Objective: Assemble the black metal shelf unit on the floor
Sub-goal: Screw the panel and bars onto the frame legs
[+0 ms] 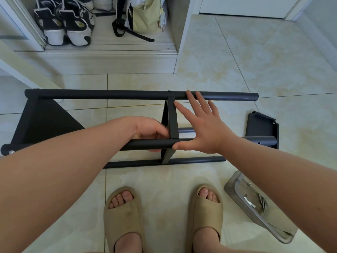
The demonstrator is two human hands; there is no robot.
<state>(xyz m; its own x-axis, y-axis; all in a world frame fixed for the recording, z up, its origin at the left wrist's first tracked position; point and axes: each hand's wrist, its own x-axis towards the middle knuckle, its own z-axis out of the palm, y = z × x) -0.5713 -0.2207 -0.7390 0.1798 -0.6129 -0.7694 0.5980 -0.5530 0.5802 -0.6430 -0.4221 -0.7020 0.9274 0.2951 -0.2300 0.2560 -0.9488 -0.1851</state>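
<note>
We are in a home, in a hallway by the look of it. We stand on glossy cream floor tiles (237,61) in beige slippers (124,216). Ahead of us is an open white closet (109,59) with worn sneakers (63,24) and a canvas bag (145,17) on its floor, and beside it a white door (246,6).

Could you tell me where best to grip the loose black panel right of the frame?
Probably its right rim, coming from the right: the loose black panel lies on the floor with raised edges, and the near tube covers its near side.
</note>
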